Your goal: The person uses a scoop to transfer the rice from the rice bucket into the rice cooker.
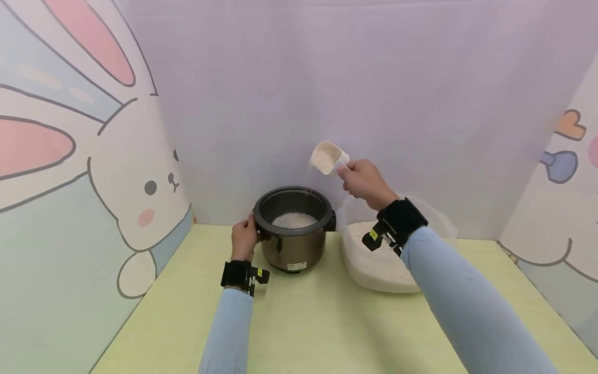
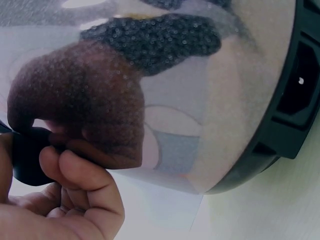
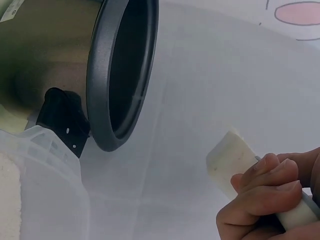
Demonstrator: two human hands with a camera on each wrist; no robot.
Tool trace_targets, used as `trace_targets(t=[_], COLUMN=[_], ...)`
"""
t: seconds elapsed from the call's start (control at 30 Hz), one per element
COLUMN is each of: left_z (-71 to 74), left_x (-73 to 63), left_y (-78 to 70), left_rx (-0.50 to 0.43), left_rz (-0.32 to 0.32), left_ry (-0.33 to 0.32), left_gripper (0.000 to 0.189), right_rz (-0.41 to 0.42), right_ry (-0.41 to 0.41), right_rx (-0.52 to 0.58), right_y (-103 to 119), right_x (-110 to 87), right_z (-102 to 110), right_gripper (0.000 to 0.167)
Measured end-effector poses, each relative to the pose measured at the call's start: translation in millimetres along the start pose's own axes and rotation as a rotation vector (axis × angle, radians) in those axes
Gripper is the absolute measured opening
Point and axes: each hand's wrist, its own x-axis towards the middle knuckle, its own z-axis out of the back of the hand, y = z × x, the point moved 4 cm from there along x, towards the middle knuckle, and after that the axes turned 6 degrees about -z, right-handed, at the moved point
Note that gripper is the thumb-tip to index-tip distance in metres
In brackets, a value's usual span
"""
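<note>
A dark, glossy rice cooker stands lidless on the table, with white rice inside its pot. My left hand grips its left side handle; in the left wrist view, curled fingers hold the black knob-like handle beside the shiny wall. Up and to the right of the pot, my right hand holds a white measuring scoop by its handle. The scoop contains rice and tips to the left, while a few grains fall over the pot's rim.
A translucent plastic bin of rice stands just right of the cooker, under my right forearm. Behind both hangs a pale backdrop. Side panels with cartoon drawings border the light yellow-green table.
</note>
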Motion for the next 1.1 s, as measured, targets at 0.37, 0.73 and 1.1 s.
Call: trace_targets(t=[0.37, 0.73, 1.1], left_z=[-3.9, -1.2, -1.5], left_x=[-1.6, -2.2, -2.8], left_y=[-3.2, -2.1, -3.8], left_rx=[0.013, 0.021, 0.033], left_rz=[-0.008, -0.007, 0.005], left_ry=[-0.007, -0.009, -0.007], left_gripper=[0.046, 0.047, 0.047], right_rz=[0.056, 0.158, 0.228], right_ry=[-0.079, -0.112, -0.118], right_rx=[-0.086, -0.231, -0.344], right_y=[8.6, 11.8, 13.1], right_x=[1.4, 5.2, 3.3], right_z=[-3.4, -10.8, -16.5], right_gripper=[0.037, 0.042, 0.040])
